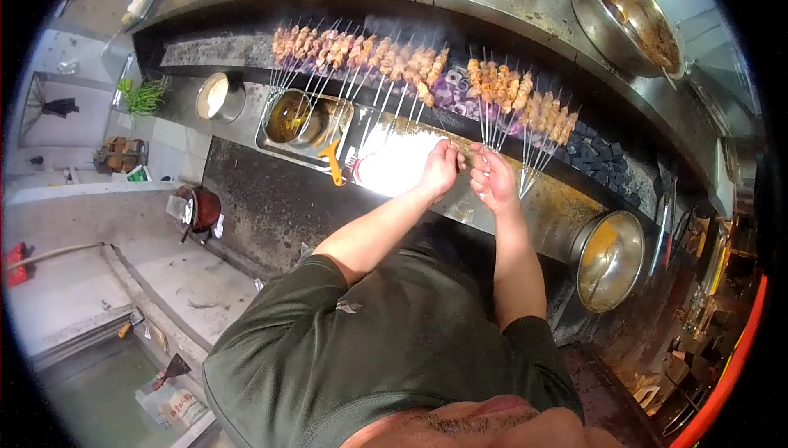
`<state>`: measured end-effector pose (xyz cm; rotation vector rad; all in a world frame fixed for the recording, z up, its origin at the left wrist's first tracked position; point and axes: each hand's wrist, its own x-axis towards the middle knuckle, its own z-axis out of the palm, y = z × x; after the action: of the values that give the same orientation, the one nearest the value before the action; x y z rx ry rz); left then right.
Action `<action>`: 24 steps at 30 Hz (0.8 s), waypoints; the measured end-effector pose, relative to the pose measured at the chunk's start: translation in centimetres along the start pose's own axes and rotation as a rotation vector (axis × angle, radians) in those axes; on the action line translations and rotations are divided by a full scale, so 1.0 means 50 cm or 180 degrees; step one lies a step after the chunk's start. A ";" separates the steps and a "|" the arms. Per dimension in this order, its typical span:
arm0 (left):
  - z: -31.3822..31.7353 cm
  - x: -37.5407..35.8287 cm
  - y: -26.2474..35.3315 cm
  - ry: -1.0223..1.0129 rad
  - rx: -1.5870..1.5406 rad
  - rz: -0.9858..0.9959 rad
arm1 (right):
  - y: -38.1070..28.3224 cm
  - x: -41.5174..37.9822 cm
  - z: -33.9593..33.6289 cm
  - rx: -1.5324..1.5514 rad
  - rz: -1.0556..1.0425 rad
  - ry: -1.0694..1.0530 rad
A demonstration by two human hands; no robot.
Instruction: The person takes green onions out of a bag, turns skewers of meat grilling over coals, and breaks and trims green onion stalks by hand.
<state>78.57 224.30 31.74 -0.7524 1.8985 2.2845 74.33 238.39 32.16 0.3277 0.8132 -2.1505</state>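
On my head camera both bare hands sit close together at the near edge of the charcoal grill [215, 51]. The left hand [440, 172] is mostly closed, fingers curled toward the thumb; the right hand [492, 180] is half closed, fingertips bent by the bare ends of the right-hand row of meat skewers [501, 87]. I cannot tell whether either has hold of a skewer. The longer row of meat skewers [361, 52] lies across the grill to the left. I see an orange tool [332, 161] left of the left hand and black charcoal [599, 157] at right.
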 end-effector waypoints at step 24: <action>-0.083 0.093 0.002 0.0327 0.0686 -0.0011 | 0.075 0.086 -0.044 0.0381 0.0018 -0.0103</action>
<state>75.79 219.23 29.46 -0.8567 2.1410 2.0310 74.32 235.50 26.79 0.3549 0.6661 -2.1984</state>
